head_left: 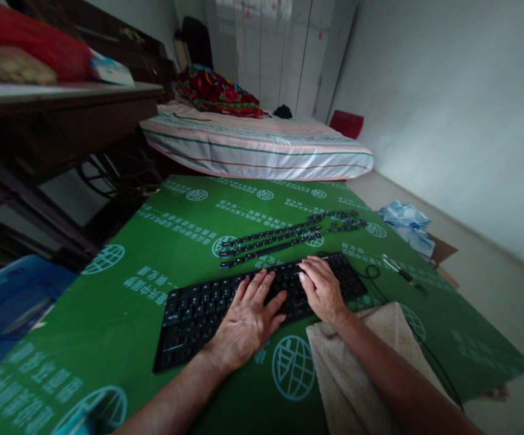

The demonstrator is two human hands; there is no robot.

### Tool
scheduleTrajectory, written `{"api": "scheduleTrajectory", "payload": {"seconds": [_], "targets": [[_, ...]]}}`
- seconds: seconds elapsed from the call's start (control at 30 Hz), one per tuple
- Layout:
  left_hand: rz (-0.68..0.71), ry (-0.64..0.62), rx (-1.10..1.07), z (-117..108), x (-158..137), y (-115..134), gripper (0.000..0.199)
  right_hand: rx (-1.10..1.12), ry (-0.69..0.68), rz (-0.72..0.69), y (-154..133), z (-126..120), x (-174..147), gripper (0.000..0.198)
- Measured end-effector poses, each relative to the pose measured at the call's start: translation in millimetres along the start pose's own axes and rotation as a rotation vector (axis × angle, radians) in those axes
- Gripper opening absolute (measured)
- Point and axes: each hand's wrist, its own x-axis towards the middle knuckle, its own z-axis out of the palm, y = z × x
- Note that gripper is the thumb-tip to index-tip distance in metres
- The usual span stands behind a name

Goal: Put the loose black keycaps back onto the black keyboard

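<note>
A black computer keyboard (189,302) lies slantwise on the green board, its left part still full of keys. My left hand (250,314) rests on its middle, palm down with fingers spread. On the right part, my right hand (323,289) has its fingers curled and the fingertips drawn together against the keyboard. A thin pale glint shows at those fingertips, too small to name. Behind the keyboard, loose black keycaps (262,241) lie in several rows, with a looser cluster at the right end. My hands hide part of the keyboard's middle.
A beige cloth (334,368) lies under my right forearm. The keyboard's cable (440,368) runs past a slim tool (404,275) on the green board (153,332). A blue plastic tub (8,308) stands left; a bed (262,145) is beyond.
</note>
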Motion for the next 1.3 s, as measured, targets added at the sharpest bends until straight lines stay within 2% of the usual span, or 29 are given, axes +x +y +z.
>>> {"api": "scheduleTrajectory", "payload": {"seconds": [0.33, 0.93, 1.3], "targets": [[-0.02, -0.039, 0.005, 2.3, 0.4, 0.5, 0.037, 0.018, 0.009, -0.006, -0.5, 0.0, 0.7, 0.026], [0.01, 0.004, 0.033, 2.8, 2.3, -2.6, 0.038, 0.032, 0.026, 0.018, 0.6, 1.0, 2.2, 0.024], [0.024, -0.014, 0.068, 1.6, 5.4, -3.1, 0.037, 0.011, 0.043, 0.026, -0.4, 2.6, 2.3, 0.023]]}}
